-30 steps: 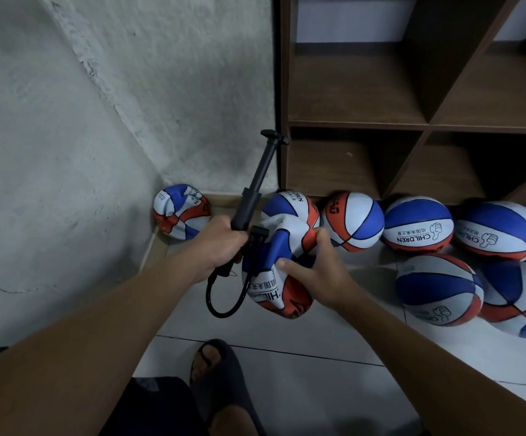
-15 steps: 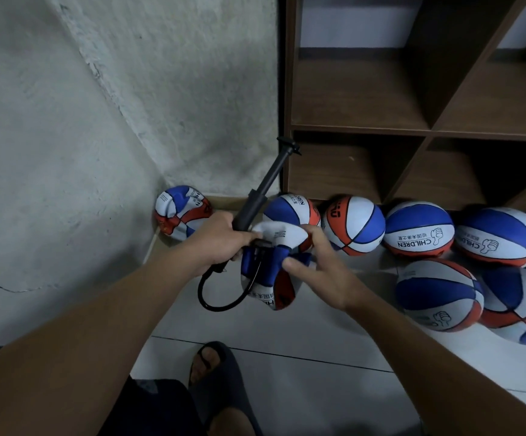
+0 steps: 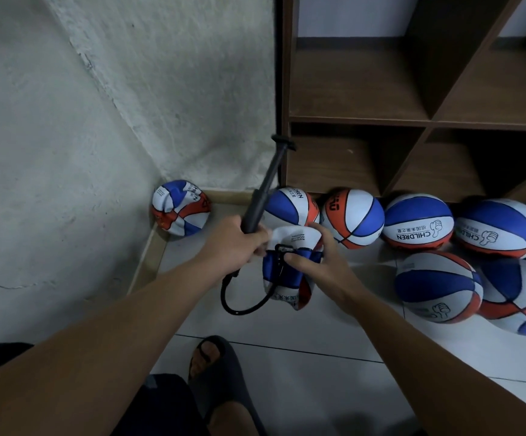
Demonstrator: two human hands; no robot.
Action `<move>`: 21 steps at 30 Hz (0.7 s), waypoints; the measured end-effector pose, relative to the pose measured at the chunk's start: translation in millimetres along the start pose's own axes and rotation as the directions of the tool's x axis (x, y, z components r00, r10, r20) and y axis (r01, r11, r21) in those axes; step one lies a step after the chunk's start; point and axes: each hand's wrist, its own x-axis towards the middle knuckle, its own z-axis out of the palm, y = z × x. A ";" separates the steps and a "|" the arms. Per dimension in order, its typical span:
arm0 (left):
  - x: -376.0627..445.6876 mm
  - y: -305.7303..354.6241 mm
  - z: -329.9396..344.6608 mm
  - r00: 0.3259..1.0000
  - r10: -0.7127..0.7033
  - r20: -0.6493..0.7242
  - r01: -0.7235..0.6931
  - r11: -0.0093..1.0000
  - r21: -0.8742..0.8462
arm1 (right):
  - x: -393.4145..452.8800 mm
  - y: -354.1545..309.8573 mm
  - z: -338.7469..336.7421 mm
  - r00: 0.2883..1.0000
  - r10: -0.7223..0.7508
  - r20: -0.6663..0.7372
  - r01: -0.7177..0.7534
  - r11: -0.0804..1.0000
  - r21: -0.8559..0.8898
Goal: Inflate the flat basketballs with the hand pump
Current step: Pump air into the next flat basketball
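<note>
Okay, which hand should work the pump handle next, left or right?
Probably the right hand: it only steadies the flat basketball near the hose end, while the left hand already grips the pump barrel below the raised handle.

Both forearms are bare and extend from the lower frame corners toward the centre, the left from 7 o'clock, the right from 5 o'clock. The left hand point(image 3: 235, 239) is closed in a fist around a pump point(image 3: 257, 209), knuckles uppermost, wrist straight. The right hand point(image 3: 320, 258) lies just beside it at 3 o'clock, wrist slightly bent inward. Its fingers point(image 3: 320, 232) curl over the top of a flat ball point(image 3: 287, 278); its thumb point(image 3: 298, 259) presses against the ball's near face. One foot point(image 3: 213, 360), in an open sandal, is planted at 6 o'clock below the hands.
</note>
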 end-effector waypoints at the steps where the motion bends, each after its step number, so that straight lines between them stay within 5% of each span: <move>1: 0.3 1.4 -2.9 0.999 0.017 -0.039 -0.018 1.000 -0.019 | 1.7 3.6 -1.2 0.999 0.012 -0.043 -0.013 1.000 -0.025; 8: -2.6 5.6 -2.7 0.960 -0.044 0.276 0.045 0.999 0.002 | 9.6 20.0 1.4 0.992 0.015 -0.124 -0.025 0.996 -0.082; 21: 3.4 10.2 -4.3 0.992 0.069 0.103 -0.071 0.997 0.016 | 10.9 -1.8 -4.4 0.998 -0.042 -0.038 0.033 0.974 -0.222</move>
